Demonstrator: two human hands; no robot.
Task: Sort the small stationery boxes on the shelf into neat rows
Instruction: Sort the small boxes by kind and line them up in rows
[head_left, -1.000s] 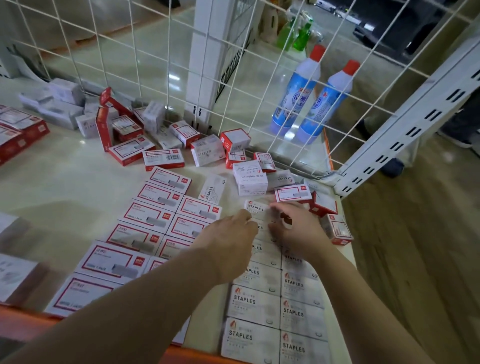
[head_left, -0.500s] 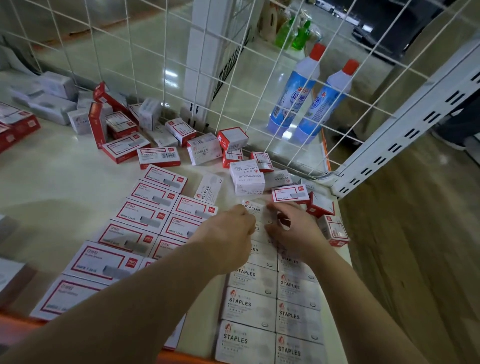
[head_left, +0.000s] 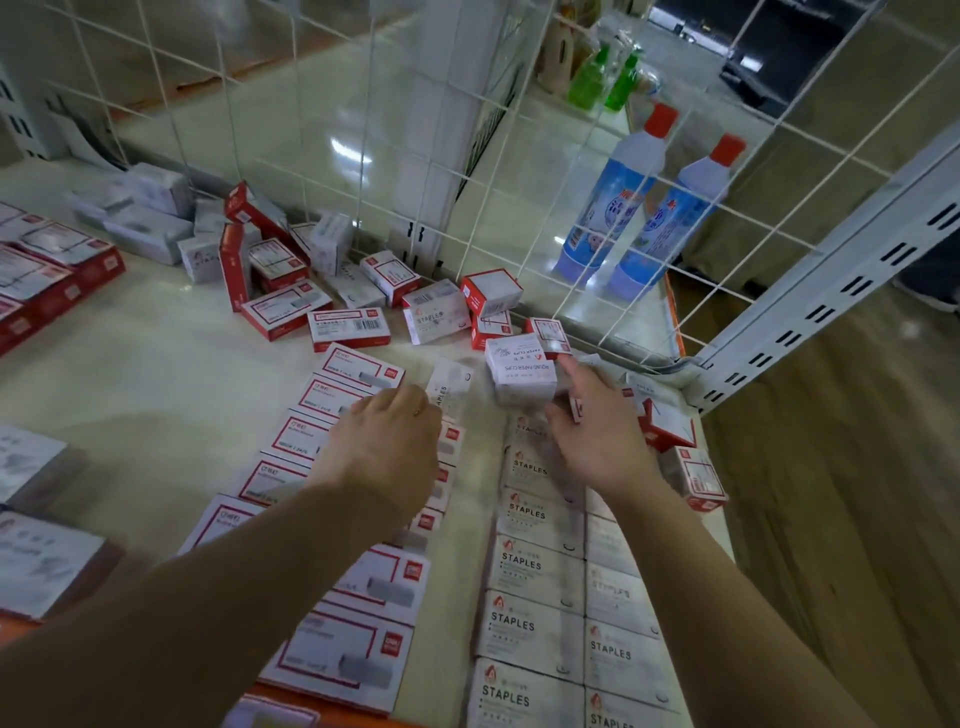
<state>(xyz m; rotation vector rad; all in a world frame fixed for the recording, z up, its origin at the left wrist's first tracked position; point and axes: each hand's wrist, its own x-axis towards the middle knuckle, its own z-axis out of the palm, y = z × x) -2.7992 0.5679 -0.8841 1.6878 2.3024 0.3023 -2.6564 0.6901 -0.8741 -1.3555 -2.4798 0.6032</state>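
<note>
Stationery boxes lie across the pale shelf (head_left: 130, 374) in two states: sorted rows near the front edge and a loose heap by the wire grid (head_left: 519, 171) at the back. A second ago both hands were pressed together at the far end of the white rows, over the last box there. Now they have come apart. The left hand (head_left: 384, 447) has moved to the left, over the far end of the red-bordered rows (head_left: 343, 649), and its fingers reach a loose white staples box (head_left: 449, 387) that lies turned between the two groups; I cannot tell if this grip already holds the box or only touches it. The right hand (head_left: 602, 441) has lifted toward the heap, its grip released, with the fingers stretched out near the paper clips box (head_left: 522, 371) and some small red boxes.

I judge that the placing of one box is finished and that both hands now look for the next ones to add.

White staples rows (head_left: 566, 613) make two tidy columns, labels all facing the same way, edges touching. The red-bordered boxes make two columns just beside them, also flat and aligned. In the heap the boxes are tilted, some stand on an edge, some lie upside down, so a good part of the sorting is not yet done.
</note>
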